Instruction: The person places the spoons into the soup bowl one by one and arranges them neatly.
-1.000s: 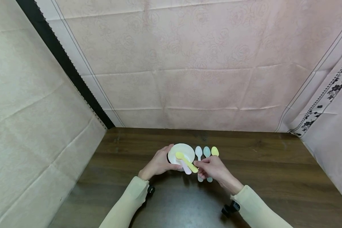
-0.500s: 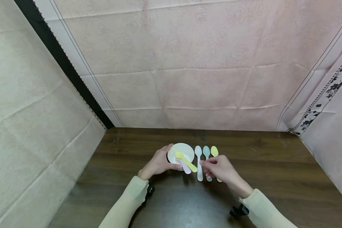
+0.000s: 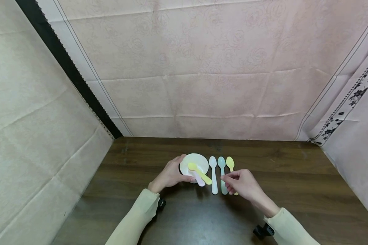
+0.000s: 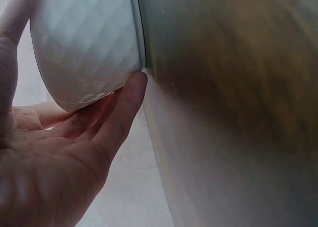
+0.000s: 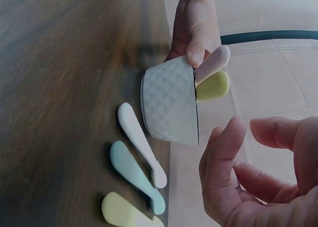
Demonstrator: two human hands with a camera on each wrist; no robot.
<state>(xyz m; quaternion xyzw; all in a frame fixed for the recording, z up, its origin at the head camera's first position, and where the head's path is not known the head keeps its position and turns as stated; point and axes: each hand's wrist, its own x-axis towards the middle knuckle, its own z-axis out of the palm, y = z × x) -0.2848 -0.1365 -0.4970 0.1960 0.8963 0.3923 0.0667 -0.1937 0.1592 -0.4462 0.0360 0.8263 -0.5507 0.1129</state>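
The left hand (image 3: 169, 175) grips a white bowl (image 3: 194, 159) with two spoons (image 3: 202, 175) in it. The right hand (image 3: 243, 184), thumb and finger spread apart, is near three spoons (image 3: 221, 163) beside the bowl on the table (image 3: 190, 217).

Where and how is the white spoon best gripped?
Probably by pinching the handle of the white spoon near its end, the right hand coming from above and the near side: the spoon lies flat, head pointing away from the person, handle uncovered, with the white bowl on its left.
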